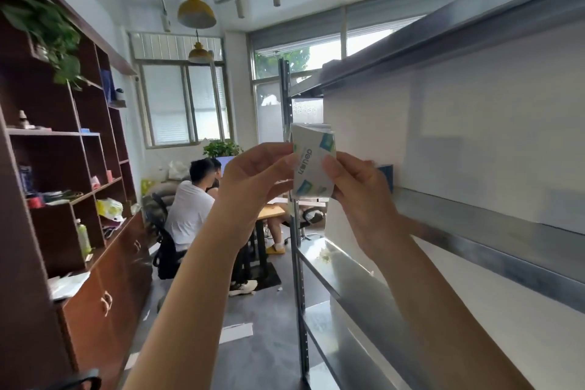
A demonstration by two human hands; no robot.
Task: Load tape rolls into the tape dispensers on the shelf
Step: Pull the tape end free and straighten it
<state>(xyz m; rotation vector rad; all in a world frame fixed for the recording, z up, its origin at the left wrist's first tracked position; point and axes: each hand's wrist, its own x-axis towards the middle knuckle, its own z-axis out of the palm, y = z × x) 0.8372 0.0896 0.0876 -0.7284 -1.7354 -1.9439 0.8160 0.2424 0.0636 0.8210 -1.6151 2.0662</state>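
- Step: unpacking stage, by my read. The person stands at the metal shelf (493,231) and holds a small carton (311,161) up at chest-to-face height, just in front of the shelf's upright post.
- Carton: white w/ teal-blue squares and printed lettering, held on end. It is off the shelf and carried wholly by the hands.
- L hand (253,174): fingers curled, pinching the carton's left edge near the top.
- R hand (361,196): thumb across the carton's front face and fingers wrapped behind, gripping the right and lower side.
- Contents: not visible. The top end looks creased or partly lifted, but I can't tell if it's open. Presumably a roll or a dispenser is inside (judgement only).
- No bare tape roll and no dispenser seen anywhere in view.
- Next move, est.: get the top flap open, w/ one hand steadying the body while the other lifts the flap, then draw the item out. Thin card, so a hard squeeze would crush it.
- Shelf tiers: the tier at hand level shows only a blue item (386,172), mostly hidden behind the R hand, ID unclear. The tier below has a small pale scrap (324,258).
- Bkgd: a wooden cabinet (63,168) w/ assorted clutter stands along the left wall, and people (190,206) are seated at a counter (272,210) well apart.
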